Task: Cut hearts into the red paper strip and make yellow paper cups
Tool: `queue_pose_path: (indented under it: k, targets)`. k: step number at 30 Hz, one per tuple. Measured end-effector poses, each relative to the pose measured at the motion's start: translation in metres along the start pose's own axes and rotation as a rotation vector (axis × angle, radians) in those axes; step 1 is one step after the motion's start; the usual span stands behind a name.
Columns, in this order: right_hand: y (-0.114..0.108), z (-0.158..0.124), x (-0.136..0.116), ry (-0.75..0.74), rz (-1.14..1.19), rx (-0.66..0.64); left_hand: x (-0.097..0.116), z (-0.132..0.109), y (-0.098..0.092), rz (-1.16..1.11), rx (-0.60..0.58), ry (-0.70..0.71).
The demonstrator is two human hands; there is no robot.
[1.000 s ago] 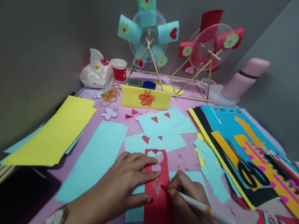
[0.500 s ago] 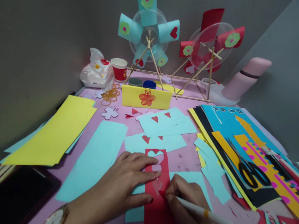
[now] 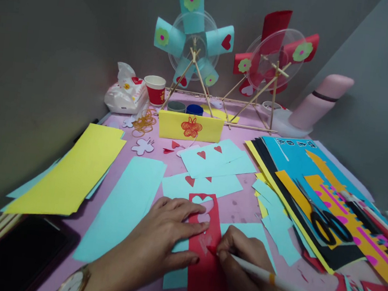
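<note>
A red paper strip [image 3: 207,273] lies lengthwise on the pink table near me, with heart-shaped holes cut out of its far end. My left hand [image 3: 166,235] lies flat on the strip's left side, fingers spread, pinning it down. A watch [image 3: 73,286] is on that wrist. My right hand [image 3: 241,253] grips a white craft knife [image 3: 270,278] like a pen, its tip pressed on the strip beside a scratched heart outline, just right of my left fingertips.
Light-blue sheets [image 3: 124,203] and yellow sheets [image 3: 72,169] lie at the left. A stack of coloured paper with black scissors [image 3: 328,226] is at the right. Two paper wheels on sticks [image 3: 195,43], a paper cup [image 3: 155,89] and a pink bottle [image 3: 321,101] stand at the back.
My right hand with the knife has shifted slightly along the heart outline on the red strip. My left hand has stayed flat in place.
</note>
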State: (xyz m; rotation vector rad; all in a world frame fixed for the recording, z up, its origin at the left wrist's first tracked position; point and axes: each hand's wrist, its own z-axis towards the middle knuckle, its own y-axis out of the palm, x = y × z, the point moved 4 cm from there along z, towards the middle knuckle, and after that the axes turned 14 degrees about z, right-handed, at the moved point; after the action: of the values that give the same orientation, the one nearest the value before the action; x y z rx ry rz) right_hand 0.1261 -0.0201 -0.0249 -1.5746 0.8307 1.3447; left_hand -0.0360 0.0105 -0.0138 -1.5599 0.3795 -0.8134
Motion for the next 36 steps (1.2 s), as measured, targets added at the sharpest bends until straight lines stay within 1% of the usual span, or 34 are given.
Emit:
queue_pose_path:
  k: [2, 6, 11, 19, 24, 28, 32, 36]
  targets:
    - [-0.0002, -0.0003, -0.0002, 0.014, 0.0, 0.012, -0.0001, -0.0002, 0.0004, 0.006, 0.006, 0.001]
    - [0.0013, 0.0009, -0.0005, -0.008, -0.005, -0.015, 0.0002, -0.0011, 0.0006, 0.012, 0.023, 0.008]
    - [0.0018, 0.0015, 0.0003, -0.067, -0.012, -0.056, -0.0003, -0.0011, 0.0, 0.016, 0.016, 0.007]
    - [-0.0016, -0.0022, -0.0028, -0.087, -0.161, -0.031, -0.0013, -0.0022, 0.0017, 0.015, 0.009, 0.007]
    - [-0.0017, -0.0018, -0.0051, -0.076, -0.19, -0.045, -0.0005, -0.0028, -0.0003, 0.0, 0.025, 0.003]
    - [-0.0018, -0.0014, -0.0059, -0.074, -0.163, -0.064, -0.0005, -0.0021, -0.0007, 0.008, 0.025, 0.004]
    - [-0.0018, -0.0011, -0.0044, 0.016, -0.074, -0.085, -0.0011, -0.001, 0.0009, 0.008, 0.012, 0.007]
    - [-0.0034, -0.0016, -0.0007, 0.08, 0.043, -0.021, -0.0012, -0.0005, 0.0015, 0.012, 0.002, 0.005]
